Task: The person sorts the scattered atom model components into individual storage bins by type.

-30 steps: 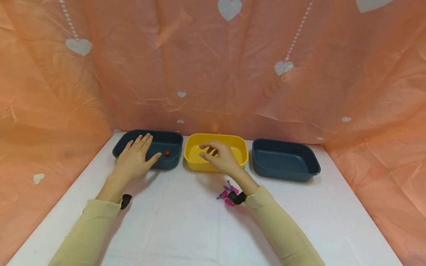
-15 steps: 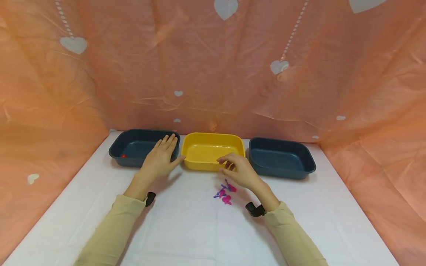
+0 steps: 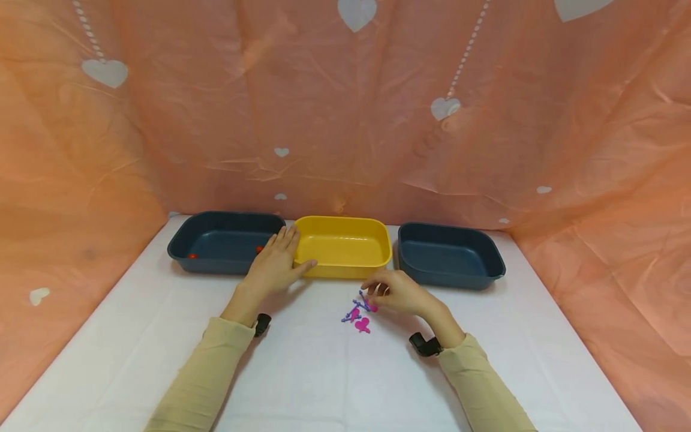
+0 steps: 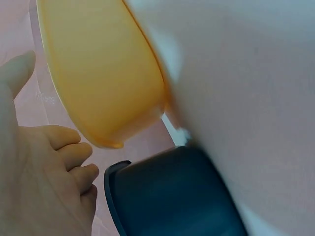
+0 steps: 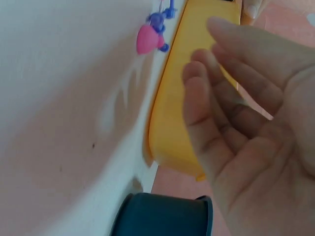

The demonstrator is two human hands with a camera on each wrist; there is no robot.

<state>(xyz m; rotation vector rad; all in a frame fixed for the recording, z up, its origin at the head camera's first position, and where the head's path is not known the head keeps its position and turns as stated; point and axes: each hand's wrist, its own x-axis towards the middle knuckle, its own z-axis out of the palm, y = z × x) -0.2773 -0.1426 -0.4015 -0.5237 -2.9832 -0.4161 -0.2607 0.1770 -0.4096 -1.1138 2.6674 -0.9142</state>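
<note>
With the left hand (image 3: 274,264) straight-fingered and the right hand (image 3: 400,293) curved, thumb and fingertips apart, beside the small pink-and-purple plastic pieces (image 3: 354,314) on the white table (image 3: 302,372), a light single-piece pinch should disturb fewest.

Small pieces (image 3: 354,314) before middle tray (image 3: 342,272)

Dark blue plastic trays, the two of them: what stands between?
The head view shows a yellow, rounded plastic tray between them; the left hand is at its left end.
</note>
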